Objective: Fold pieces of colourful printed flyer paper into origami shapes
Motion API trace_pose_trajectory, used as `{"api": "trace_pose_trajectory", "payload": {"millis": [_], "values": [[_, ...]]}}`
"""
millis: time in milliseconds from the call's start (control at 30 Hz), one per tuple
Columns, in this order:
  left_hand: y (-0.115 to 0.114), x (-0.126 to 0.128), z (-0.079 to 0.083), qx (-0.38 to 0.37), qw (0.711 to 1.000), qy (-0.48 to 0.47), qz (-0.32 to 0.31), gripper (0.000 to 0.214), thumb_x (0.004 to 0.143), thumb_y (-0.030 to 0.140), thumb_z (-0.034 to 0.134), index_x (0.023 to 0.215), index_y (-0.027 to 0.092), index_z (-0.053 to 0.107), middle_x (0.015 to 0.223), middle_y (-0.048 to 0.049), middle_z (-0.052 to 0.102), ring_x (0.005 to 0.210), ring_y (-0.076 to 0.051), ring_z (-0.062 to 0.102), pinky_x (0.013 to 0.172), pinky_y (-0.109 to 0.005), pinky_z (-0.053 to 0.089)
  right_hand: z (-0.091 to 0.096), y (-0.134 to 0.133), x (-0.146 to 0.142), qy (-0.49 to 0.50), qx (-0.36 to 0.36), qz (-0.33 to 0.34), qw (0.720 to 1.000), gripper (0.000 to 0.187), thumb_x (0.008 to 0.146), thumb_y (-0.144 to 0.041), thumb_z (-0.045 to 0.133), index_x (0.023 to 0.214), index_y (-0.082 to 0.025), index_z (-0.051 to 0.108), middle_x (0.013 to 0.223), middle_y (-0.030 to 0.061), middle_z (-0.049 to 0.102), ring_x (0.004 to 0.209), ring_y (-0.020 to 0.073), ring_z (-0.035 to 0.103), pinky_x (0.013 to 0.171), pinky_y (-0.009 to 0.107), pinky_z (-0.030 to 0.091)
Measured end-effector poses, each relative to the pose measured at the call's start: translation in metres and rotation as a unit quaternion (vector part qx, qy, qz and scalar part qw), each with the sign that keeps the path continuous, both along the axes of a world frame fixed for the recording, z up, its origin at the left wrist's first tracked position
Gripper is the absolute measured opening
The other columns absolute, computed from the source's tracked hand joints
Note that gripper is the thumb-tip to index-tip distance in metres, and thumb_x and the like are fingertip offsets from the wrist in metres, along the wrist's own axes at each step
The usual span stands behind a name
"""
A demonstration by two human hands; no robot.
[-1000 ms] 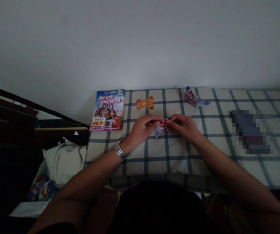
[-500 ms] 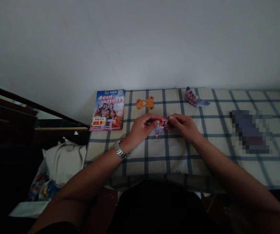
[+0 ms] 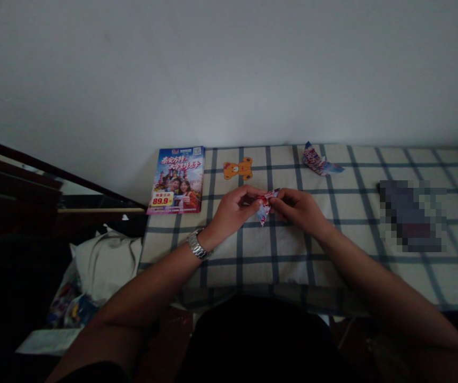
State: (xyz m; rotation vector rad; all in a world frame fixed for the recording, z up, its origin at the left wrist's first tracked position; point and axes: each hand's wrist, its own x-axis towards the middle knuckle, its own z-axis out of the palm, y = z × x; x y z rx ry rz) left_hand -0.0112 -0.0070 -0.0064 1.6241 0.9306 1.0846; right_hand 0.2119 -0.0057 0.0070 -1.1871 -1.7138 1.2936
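- Spread before a pale wall [image 3: 229,69]: checked tablecloth [image 3: 255,247].
- Pinched at centre between left hand [image 3: 232,208] and right hand [image 3: 300,208]: folded printed paper [image 3: 264,214].
- Near, at eleven o'clock: orange bear picture [image 3: 238,169].
- Lying at two: creased paper piece [image 3: 318,162].
- Between nine and ten: stacked leaflets [image 3: 176,180].
- Toward three: pixelated dark object [image 3: 408,215].

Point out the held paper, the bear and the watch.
Held paper [image 3: 264,211], head view: its lower part.
Bear [image 3: 239,168], head view: its middle.
Watch [image 3: 197,244], head view: its metal band.

Your left hand [image 3: 239,209] and right hand [image 3: 299,209] close together, both pinching, forearms [image 3: 372,272] angled inward over the tabletop [image 3: 232,271] near edge
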Motion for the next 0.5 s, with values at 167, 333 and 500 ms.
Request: {"api": "trace_pose_trajectory", "payload": {"millis": [167,333,500], "values": [[0.0,-0.0001,-0.0009,0.007,1.0,0.002,0.017,0.023,0.098,0.035,0.073,0.116,0.021,0.074,0.112,-0.0065,0.079,0.096,-0.016,0.075,0.085,-0.028,0.062,-0.0001,-0.0007,-0.0009,0.028,-0.029,0.001,0.999,0.041,0.096,-0.061,0.068,0.082,-0.022,0.067,0.059,-0.0038,0.059,0.048,0.0117,0.05,0.046,0.026,0.037],[0.0,0.0,0.0,0.016,1.0,0.005,0.022,0.021,0.097,0.033,0.073,0.115,0.022,0.075,0.112,-0.0059,0.079,0.094,-0.016,0.075,0.083,-0.027,0.061,-0.0017,-0.0011,-0.0012,0.026,-0.03,0.029,0.999,0.04,0.095,-0.06,0.07,0.087,-0.021,0.07,0.06,-0.0041,0.059,0.049,0.0113,0.05,0.048,0.026,0.037],[-0.0001,0.0009,-0.002,0.015,1.0,-0.002,0.014,0.019,0.097,0.03,0.074,0.114,0.021,0.075,0.11,-0.0055,0.079,0.092,-0.015,0.075,0.083,-0.026,0.061,-0.0031,-0.0002,-0.0002,0.003,-0.014,0.039,0.999,0.04,0.098,-0.057,0.067,0.084,-0.019,0.069,0.062,-0.0031,0.06,0.051,0.0105,0.05,0.049,0.025,0.038]]}}
